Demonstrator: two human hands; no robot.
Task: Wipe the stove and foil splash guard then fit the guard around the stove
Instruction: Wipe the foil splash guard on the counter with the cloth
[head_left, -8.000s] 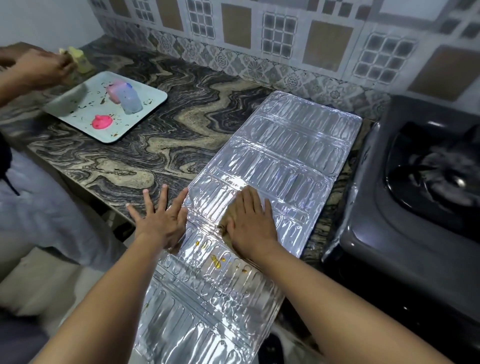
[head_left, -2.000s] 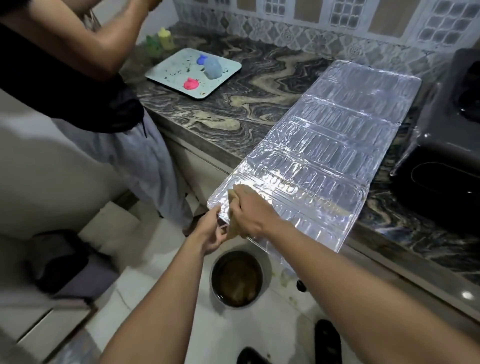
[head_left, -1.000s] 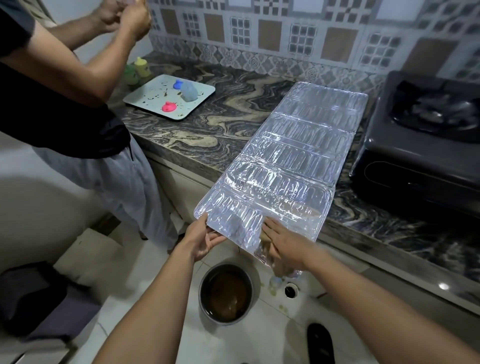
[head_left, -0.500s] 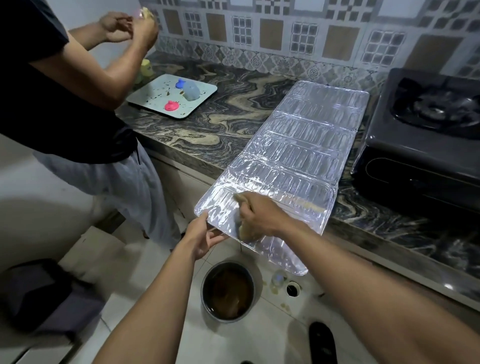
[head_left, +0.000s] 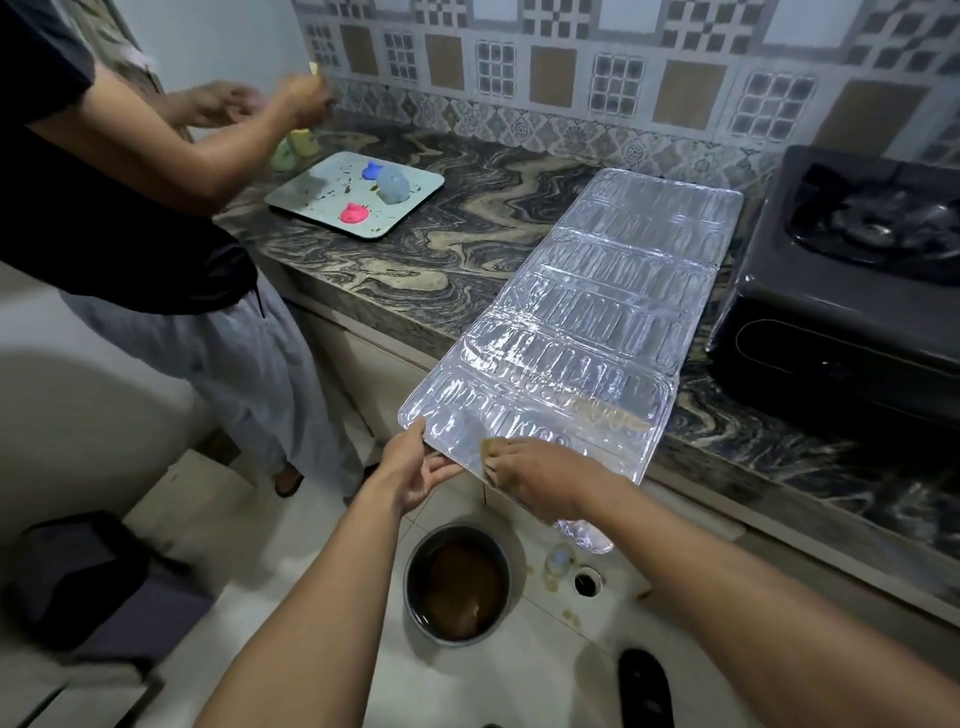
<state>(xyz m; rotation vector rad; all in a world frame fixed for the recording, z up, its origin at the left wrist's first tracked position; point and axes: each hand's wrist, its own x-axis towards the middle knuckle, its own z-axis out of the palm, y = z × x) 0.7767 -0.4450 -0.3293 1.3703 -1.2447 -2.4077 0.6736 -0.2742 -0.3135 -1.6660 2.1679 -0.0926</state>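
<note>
two hands at lower centre: left hand (head_left: 415, 470) pinching the near corner of the foil splash guard (head_left: 587, 332) overhanging the counter (head_left: 431, 260), right hand (head_left: 535, 475) pressing a cloth (head_left: 491, 447) beside it; likely light, flimsy, crease-prone, best supported along edges.

Glossy embossed foil splash guard (head_left: 597, 322), polished marble counter (head_left: 441, 244)

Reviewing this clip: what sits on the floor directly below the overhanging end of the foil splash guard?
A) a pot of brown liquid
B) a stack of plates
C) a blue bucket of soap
A: a round metal pot of brownish liquid stands on the floor beneath the foil splash guard.
</note>
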